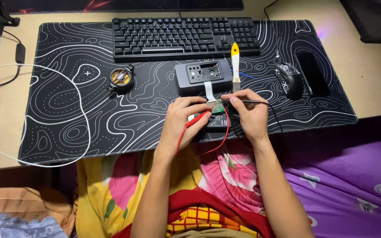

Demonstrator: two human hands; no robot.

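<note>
Near the front edge of the desk mat (67, 132), the left hand (181, 119) pinches a red probe (198, 118) and the right hand (250, 114) a black probe (248, 102) onto a small circuit board (217, 107); tips are best kept steady, apart.

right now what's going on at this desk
A person sits at a black desk mat with white contour lines, both hands over a small green circuit board. The left hand holds a red probe with a red wire to it; the right hand holds a thin black probe at the board. A grey opened device casing lies just behind, joined by a white ribbon cable. A yellow-handled brush rests beside it.
</note>
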